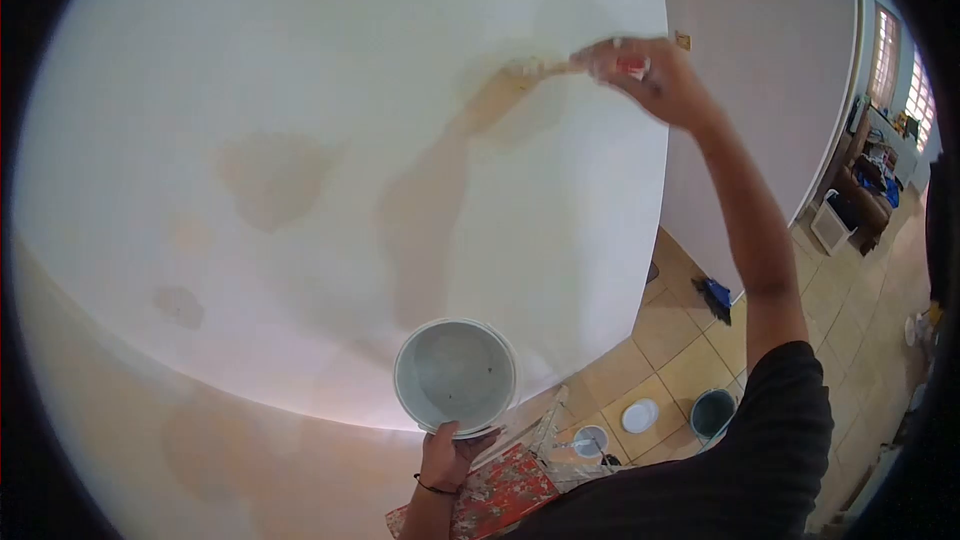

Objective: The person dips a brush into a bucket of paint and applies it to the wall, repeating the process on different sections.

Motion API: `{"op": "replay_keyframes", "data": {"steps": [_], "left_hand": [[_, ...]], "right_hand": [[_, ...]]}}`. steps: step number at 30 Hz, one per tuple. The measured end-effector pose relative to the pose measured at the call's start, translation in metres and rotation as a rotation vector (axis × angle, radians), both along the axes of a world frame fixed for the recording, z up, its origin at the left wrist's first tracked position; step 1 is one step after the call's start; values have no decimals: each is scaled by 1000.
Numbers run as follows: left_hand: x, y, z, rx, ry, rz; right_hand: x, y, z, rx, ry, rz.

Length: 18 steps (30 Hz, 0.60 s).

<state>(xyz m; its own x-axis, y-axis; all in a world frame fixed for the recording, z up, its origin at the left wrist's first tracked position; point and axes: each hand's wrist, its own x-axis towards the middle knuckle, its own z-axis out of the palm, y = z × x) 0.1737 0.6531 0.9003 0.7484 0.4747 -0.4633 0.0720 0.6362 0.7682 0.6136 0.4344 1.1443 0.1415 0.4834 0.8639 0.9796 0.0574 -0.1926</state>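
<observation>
My left hand, with a dark band at the wrist, grips the lower rim side of a white bucket. Pale grey-white liquid with a few dark specks fills part of the bucket. Up at the white wall, my right hand is closed around a paintbrush, blurred by motion. The brush's tip meets the wall at a yellowish, damp-looking spot, and something red shows among the fingers. A tan patch and a smaller greyish patch mark the wall to the left.
Below me is a paint-spattered red step of a ladder. On the tiled floor stand a small white container, a white lid and a dark green bucket. A blue broom head lies by the corner; furniture stands far right.
</observation>
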Motion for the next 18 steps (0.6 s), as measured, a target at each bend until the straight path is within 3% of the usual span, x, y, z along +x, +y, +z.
{"op": "replay_keyframes", "data": {"steps": [4, 10, 12, 14, 18], "left_hand": [[0, 2, -5, 29, -18, 3], [-5, 11, -21, -24, -29, 8], [-3, 10, -17, 2, 16, -9], [-1, 6, -11, 38, 29, -7], [-5, 11, -17, 30, 25, -32]], "right_hand": [[-20, 7, -68, -292, 28, -121], [-48, 12, -71, 55, -178, -180], [-43, 22, -77, 41, -352, -293], [-40, 31, -100, -130, -439, -343], [-68, 29, -114, -229, -399, -368]]}}
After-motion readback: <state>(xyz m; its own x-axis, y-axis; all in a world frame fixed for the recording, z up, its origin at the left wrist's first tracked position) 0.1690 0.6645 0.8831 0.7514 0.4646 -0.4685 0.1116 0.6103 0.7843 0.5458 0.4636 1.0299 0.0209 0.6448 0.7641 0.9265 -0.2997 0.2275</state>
